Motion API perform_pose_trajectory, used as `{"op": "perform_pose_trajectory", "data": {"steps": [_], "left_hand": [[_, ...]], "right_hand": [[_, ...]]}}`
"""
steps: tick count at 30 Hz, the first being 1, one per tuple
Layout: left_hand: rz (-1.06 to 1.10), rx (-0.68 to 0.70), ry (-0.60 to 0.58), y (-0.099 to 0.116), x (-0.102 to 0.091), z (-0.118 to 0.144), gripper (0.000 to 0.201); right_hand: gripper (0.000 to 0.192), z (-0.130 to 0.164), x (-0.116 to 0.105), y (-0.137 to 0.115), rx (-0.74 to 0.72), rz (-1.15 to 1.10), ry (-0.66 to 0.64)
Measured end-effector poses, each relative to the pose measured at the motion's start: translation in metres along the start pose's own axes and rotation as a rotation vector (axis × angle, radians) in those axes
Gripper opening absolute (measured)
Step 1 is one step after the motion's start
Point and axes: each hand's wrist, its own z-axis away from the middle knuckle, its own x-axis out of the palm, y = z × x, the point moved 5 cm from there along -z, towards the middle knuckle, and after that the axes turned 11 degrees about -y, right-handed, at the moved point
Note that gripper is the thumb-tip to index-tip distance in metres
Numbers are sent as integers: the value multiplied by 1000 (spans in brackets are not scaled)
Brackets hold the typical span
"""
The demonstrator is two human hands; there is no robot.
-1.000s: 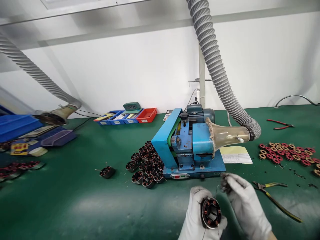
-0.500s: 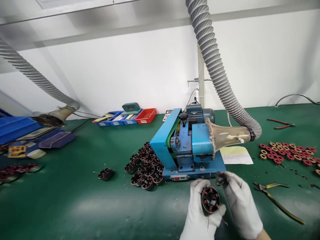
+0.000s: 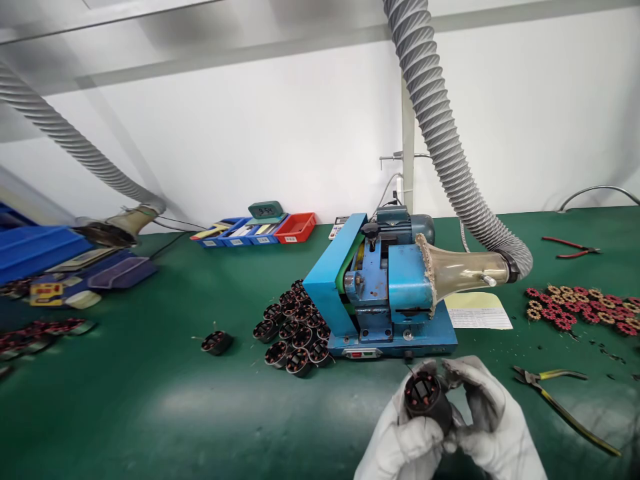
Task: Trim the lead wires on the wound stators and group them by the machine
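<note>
A motor stator (image 3: 431,402), a dark cylinder with copper windings inside its open end, is tilted up toward me near the bench's front edge. My left hand (image 3: 403,440), in a white glove, is closed around its left side and underside. At its right side my right hand (image 3: 493,420), also gloved, has its curled thumb and fingers against the cylinder, the fingertips smudged black. Thin lead wires stick out of the part. Just behind the hands stands a blue belt-driven machine (image 3: 367,287) with a motor on top.
More stators (image 3: 295,333) are bunched left of the machine, and a single stator (image 3: 217,342) lies farther left. Yellow-handled cutters (image 3: 545,387), red-handled pliers (image 3: 570,248) and red and tan wound cores (image 3: 575,307) lie on the right. A grey extraction hose (image 3: 440,127) hangs overhead.
My right hand has come left and down onto the stator, which it was apart from before. The stator has turned from facing me to showing more of its side. The view has shifted slightly.
</note>
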Motion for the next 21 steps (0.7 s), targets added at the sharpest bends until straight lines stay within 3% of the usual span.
{"op": "perform_pose_trajectory", "data": {"steps": [2, 5, 8, 11, 17, 21], "left_hand": [[139, -55, -68, -2, 11, 3, 39], [324, -165, -101, -9, 21, 7, 46], [418, -188, -56, -12, 23, 8, 51], [448, -155, -22, -11, 23, 10, 44], [472, -174, 12, -11, 23, 12, 45], [556, -181, 155, -11, 20, 13, 36]], "right_hand": [[40, -1, -4, -4, -2, 63, -8], [34, 2, -5, -5, 113, 99, -24], [26, 9, -4, -7, 218, 102, 66], [21, 12, 1, -15, 227, 153, 139], [16, 9, 5, -24, 231, 251, 137], [13, 12, 0, -22, 257, 298, 130]]}}
